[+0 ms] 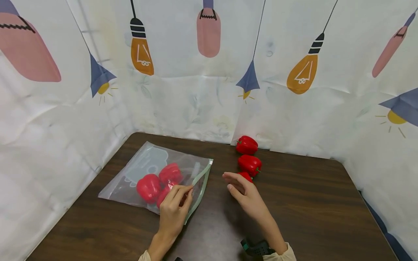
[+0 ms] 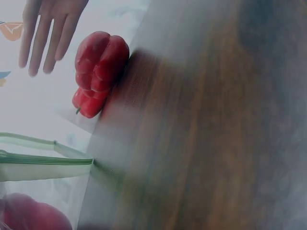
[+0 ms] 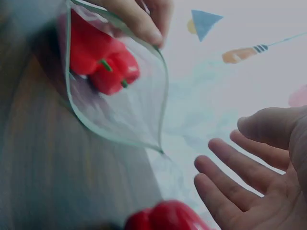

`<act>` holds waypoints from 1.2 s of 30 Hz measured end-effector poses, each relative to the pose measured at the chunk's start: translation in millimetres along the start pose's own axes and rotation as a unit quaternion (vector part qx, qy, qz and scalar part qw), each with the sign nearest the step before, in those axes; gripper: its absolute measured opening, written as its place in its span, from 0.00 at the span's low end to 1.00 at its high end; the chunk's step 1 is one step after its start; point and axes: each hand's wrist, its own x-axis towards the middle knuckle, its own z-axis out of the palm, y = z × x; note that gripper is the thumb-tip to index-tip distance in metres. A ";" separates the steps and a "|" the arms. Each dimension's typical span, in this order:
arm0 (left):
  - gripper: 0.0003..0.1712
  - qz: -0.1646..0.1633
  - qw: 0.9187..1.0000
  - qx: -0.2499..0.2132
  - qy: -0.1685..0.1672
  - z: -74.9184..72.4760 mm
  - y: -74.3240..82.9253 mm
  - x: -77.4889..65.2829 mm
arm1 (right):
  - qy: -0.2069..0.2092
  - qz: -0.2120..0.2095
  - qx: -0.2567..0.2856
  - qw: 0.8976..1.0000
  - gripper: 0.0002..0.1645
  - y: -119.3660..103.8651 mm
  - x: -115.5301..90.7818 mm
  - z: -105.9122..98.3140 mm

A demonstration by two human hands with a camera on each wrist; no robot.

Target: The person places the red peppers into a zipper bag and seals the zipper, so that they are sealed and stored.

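A clear zip bag point(image 1: 121, 186) with a pale green zip edge point(image 1: 203, 188) lies on its side, its mouth gaping toward the right. Red bell peppers point(image 1: 148, 188) are inside it; two green stems show through the mouth in the right wrist view. My left hand point(image 1: 173, 210) pinches the upper rim of the mouth between thumb and fingers. To the right of the bag, my right hand point(image 1: 246, 197) is held over the table with fingers extended, holding nothing. Just beyond it is a red bell pepper point(image 1: 245, 176), partly hidden by the fingers.
Two more red bell peppers, one in the middle point(image 1: 249, 165) and one at the back point(image 1: 247, 145), continue the row toward the table's far edge. The dark wooden table point(image 1: 310, 203) meets a printed white curtain point(image 1: 183, 105) behind and at left.
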 end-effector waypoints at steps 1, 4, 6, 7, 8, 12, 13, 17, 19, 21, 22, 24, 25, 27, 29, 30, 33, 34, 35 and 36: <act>0.10 0.000 1.000 0.000 0.000 0.1 0.2 0.1 | 0.010 -0.001 -0.003 1.000 0.24 0.6 -0.3 -3.8; 0.10 0.000 1.000 -0.002 -0.001 0.4 0.5 0.5 | 0.041 -0.002 -0.013 0.999 0.24 3.4 -1.7 -16.3; 0.10 0.001 1.000 -0.004 -0.002 0.7 0.4 0.7 | 0.063 -0.001 -0.017 0.998 0.24 6.0 -3.1 -25.0; 0.09 0.001 1.000 -0.005 -0.002 0.8 0.4 0.8 | 0.074 0.000 -0.020 0.997 0.23 7.6 -3.6 -29.4; 0.09 0.002 1.000 -0.006 -0.002 1.0 0.3 0.8 | 0.086 0.001 -0.024 0.996 0.23 9.2 -4.2 -33.5; 0.10 0.003 1.000 -0.006 -0.002 1.4 0.2 0.9 | 0.135 0.020 -0.042 0.990 0.21 16.6 -6.2 -47.4; 0.10 0.003 1.000 -0.006 -0.002 1.4 0.1 0.8 | 0.145 0.027 -0.046 0.988 0.20 18.6 -6.6 -50.2; 0.11 0.002 1.000 -0.004 0.000 1.2 -0.5 0.2 | 0.170 0.055 -0.057 0.982 0.20 26.6 -8.3 -57.4; 0.11 0.002 1.000 -0.004 0.001 1.2 -0.6 -0.1 | 0.173 0.064 -0.064 0.981 0.21 31.1 -8.7 -59.1; 0.11 0.003 1.000 -0.004 0.000 1.0 -0.7 -0.2 | 0.171 0.073 -0.074 0.980 0.20 35.6 -8.8 -59.6; 0.11 0.003 1.000 -0.004 0.000 0.8 -0.7 -0.1 | 0.169 0.077 -0.080 0.979 0.20 38.1 -8.5 -59.6; 0.11 0.004 1.000 -0.004 0.000 0.6 -0.6 0.1 | 0.161 0.082 -0.094 0.979 0.20 43.7 -7.7 -59.1; 0.11 0.004 1.000 -0.004 0.000 0.6 -0.5 0.1 | 0.157 0.084 -0.101 0.979 0.20 46.3 -7.4 -58.7; 0.11 0.003 1.000 -0.003 0.000 0.5 -0.3 0.1 | 0.147 0.086 -0.108 0.980 0.20 50.8 -6.9 -57.8; 0.12 0.002 1.000 -0.004 0.000 0.5 0.0 0.0 | 0.139 0.089 -0.114 0.980 0.21 54.2 -6.7 -56.8; 0.11 0.002 1.000 -0.004 0.000 0.5 0.2 -0.1 | 0.137 0.091 -0.115 0.980 0.21 55.7 -6.6 -56.4; 0.11 0.003 1.000 -0.004 0.000 0.5 0.4 -0.1 | 0.135 0.100 -0.120 0.978 0.21 58.6 -6.3 -55.3; 0.11 0.003 1.000 -0.003 0.000 0.5 0.5 0.0 | 0.136 0.104 -0.123 0.978 0.21 59.5 -5.9 -54.8; 0.10 0.003 1.000 -0.001 0.000 0.4 0.4 0.1 | 0.136 0.108 -0.124 0.977 0.21 60.5 -5.5 -54.4; 0.10 0.004 1.000 0.000 0.000 0.4 0.3 0.2 | 0.137 0.112 -0.125 0.976 0.21 61.3 -5.3 -54.2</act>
